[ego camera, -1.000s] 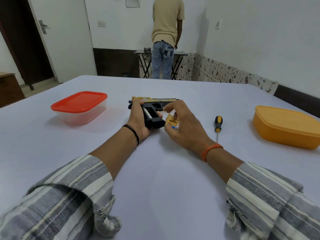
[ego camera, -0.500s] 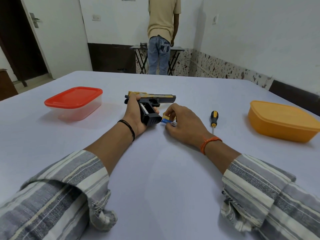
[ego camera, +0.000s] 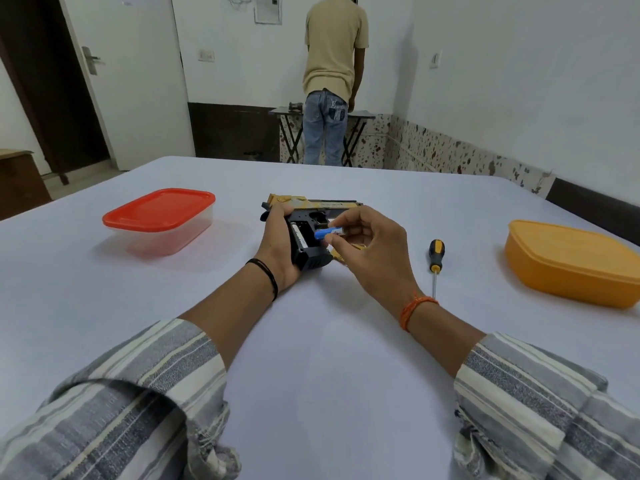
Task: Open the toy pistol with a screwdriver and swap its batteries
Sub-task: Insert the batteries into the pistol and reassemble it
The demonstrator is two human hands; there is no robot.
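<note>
The toy pistol (ego camera: 313,216), black with a gold slide, lies on its side at the middle of the table. My left hand (ego camera: 277,244) grips its handle, whose battery compartment is open with one battery showing inside. My right hand (ego camera: 374,247) pinches a blue battery (ego camera: 329,233) between thumb and fingers, just over the open compartment. A gold cover piece (ego camera: 341,255) lies on the table under my right hand, mostly hidden. The screwdriver (ego camera: 435,258), black and yellow handled, lies on the table to the right of my right hand.
A clear box with a red lid (ego camera: 159,220) stands at the left. An orange lidded box (ego camera: 571,261) stands at the right. The white table (ego camera: 311,358) fills the foreground. A person (ego camera: 332,77) stands at a small folding table by the far wall.
My right hand picked the blue battery up from the table beside the grip and raised it to the open compartment. My left hand kept hold of the pistol.
</note>
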